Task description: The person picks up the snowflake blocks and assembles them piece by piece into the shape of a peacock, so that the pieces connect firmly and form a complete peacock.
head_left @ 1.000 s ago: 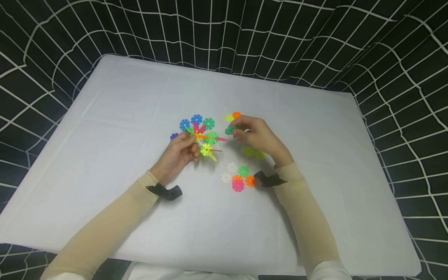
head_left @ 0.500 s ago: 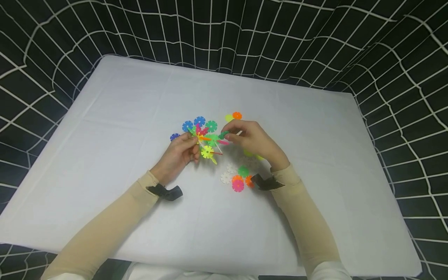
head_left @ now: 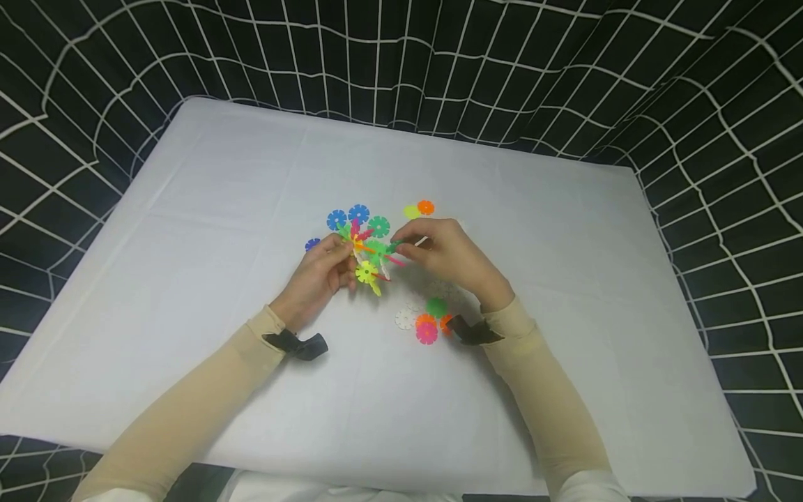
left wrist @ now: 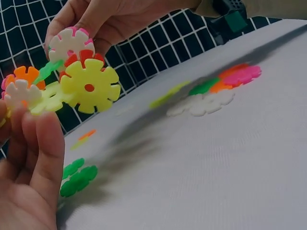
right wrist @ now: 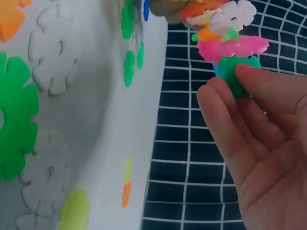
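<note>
Above the white table point(head_left: 251, 390), my left hand point(head_left: 321, 273) pinches a cluster of interlocked snowflake discs point(head_left: 366, 272) in yellow, orange, pink, green, white and red. A dark green snowflake disc point(right wrist: 232, 76) is between the thumb and fingers of my right hand point(head_left: 454, 256). Its edge meets the pink disc point(right wrist: 235, 46) on the cluster's right side in the right wrist view; whether the slots are joined cannot be told. In the left wrist view, a yellow disc point(left wrist: 103, 79) faces the camera, and my left fingertips hide part of the cluster.
Behind the cluster lie loose blue discs point(head_left: 337, 219) and a green disc point(head_left: 379, 226). A yellow and orange pair point(head_left: 426, 207) lies farther right. Nearer me are white point(head_left: 404, 319), green point(head_left: 436, 307), orange and pink point(head_left: 426, 333) discs. Dark netting point(head_left: 376, 63) surrounds the table.
My right hand has moved left, bringing the dark green disc from apart to against the cluster. The cluster has turned slightly in my left hand, which stays in place.
</note>
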`<state>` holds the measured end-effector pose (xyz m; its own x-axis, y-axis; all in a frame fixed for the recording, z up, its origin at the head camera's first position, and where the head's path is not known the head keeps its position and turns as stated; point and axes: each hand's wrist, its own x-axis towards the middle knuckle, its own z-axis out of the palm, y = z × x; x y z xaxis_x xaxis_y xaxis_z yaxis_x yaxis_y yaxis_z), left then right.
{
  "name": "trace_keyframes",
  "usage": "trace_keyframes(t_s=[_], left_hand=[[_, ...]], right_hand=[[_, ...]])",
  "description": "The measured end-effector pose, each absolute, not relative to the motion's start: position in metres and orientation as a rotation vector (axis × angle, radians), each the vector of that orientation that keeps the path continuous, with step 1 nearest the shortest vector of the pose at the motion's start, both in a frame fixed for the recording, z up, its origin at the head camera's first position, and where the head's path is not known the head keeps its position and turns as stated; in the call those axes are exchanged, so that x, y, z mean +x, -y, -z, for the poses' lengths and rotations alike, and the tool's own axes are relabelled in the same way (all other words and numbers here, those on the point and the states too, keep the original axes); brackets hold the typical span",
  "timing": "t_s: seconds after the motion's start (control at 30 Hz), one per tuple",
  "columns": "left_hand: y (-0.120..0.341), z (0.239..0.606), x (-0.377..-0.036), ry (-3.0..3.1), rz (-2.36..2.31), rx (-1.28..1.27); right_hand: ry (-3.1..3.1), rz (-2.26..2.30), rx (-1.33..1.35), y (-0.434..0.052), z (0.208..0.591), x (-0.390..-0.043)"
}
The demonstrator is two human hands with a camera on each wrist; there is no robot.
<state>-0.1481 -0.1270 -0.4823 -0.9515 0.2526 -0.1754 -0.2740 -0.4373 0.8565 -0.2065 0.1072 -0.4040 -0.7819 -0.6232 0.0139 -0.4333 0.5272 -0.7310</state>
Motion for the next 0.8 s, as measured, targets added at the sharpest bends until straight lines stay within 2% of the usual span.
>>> trace_keyframes(t_s=[0.8], left_hand=[[0.124, 0.482, -0.152, -1.519, -2.485, -0.234]], right_hand=[[-2.604, 1.097, -1.001, -0.089, 0.420, -0.198]])
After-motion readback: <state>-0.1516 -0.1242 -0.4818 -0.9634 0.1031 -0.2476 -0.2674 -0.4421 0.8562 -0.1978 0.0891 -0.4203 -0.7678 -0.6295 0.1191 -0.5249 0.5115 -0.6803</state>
